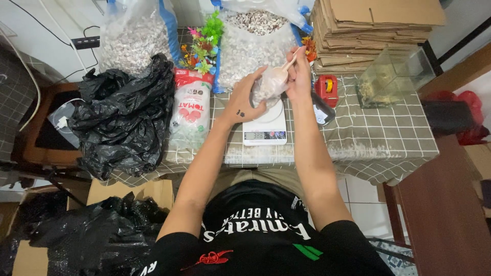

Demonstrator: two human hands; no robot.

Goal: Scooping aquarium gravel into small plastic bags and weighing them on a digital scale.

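Left hand (244, 100) clamped round a small bag (269, 84) of pale pebbles, held just above the scale (264, 129) on the checked table (388, 128). Right hand (299, 74) pinching a white spoon (287, 65) at the bag's mouth. Behind: big gravel sack (245, 48), plastic plants (202, 46). Left: black bags (123, 120).

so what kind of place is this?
Probably a home packing station for aquarium gravel: big clear sacks of pale pebbles, a white digital scale, a stack of flat brown cartons on a checked tablecloth.
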